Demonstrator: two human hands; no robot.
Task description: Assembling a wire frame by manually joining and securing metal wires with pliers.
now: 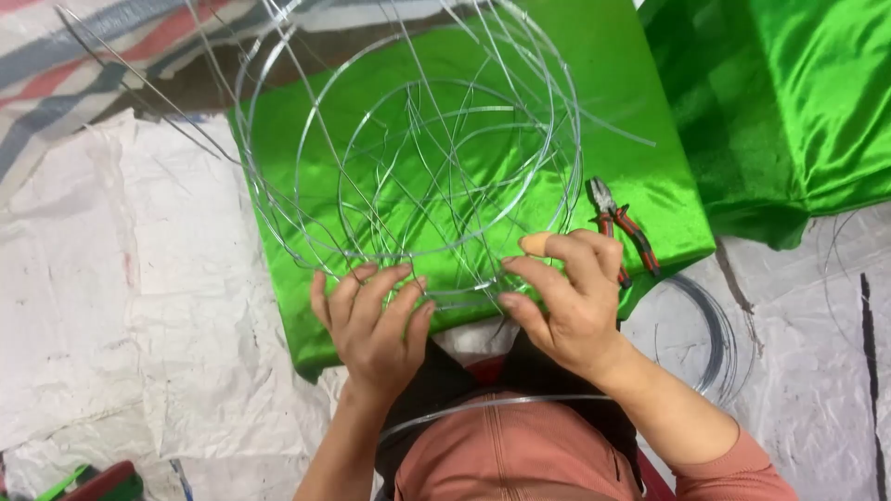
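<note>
Green satin cloth (650, 121) spread over white sheeting (121, 306). Round wire frame (408, 148) resting on cloth. Left hand (376, 325) at frame's near rim, fingers curled on wire; right hand (566, 297) beside it, fingertips pinching wire. Red-handled pliers (624, 225) right of frame, on cloth

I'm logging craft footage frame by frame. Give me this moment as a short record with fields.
left hand: fingers on the near rim of the wire frame
right hand: pinching wires at the same rim
frame rests on: green satin cloth
beside right hand: red-handled pliers
on floor: wire coil, white sheeting
</note>
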